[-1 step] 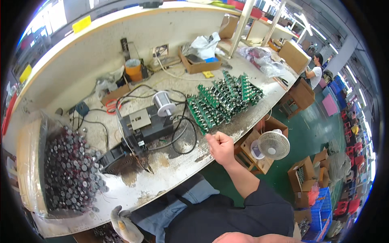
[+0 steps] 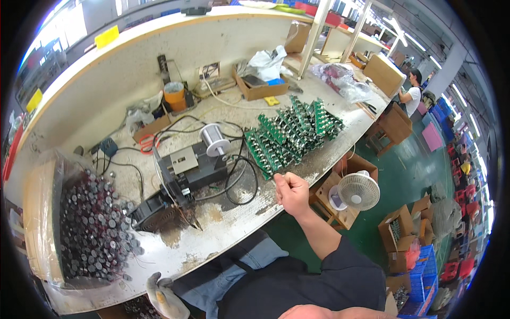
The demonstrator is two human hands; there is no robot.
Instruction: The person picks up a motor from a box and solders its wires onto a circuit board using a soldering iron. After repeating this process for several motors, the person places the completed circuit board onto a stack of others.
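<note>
My bare right hand [image 2: 293, 194] is closed, its fingers curled together just off the near edge of a pile of green circuit boards [image 2: 289, 130]. Whatever those fingers may hold is hidden. At the bench's front edge, lower left, is my left hand [image 2: 164, 299] in a pale glove with greyish fingertips. Its visible fingers stand a little apart, and nothing shows between them. Left of centre sits a dark soldering machine [image 2: 196, 167] carrying a spool of solder wire [image 2: 214, 137]. Many small round metal parts with thin reddish wires [image 2: 95, 228] are heaped at the left.
A plastic-wrapped carton side [image 2: 40, 218] borders the heap. Behind the machine are red-handled scissors [image 2: 147, 143], looped black cables and an orange cup [image 2: 174, 95]. A cardboard tray [image 2: 260, 90] stands farther back. Right of the bench are a white fan [image 2: 358, 190], cartons and a distant person [image 2: 411, 95].
</note>
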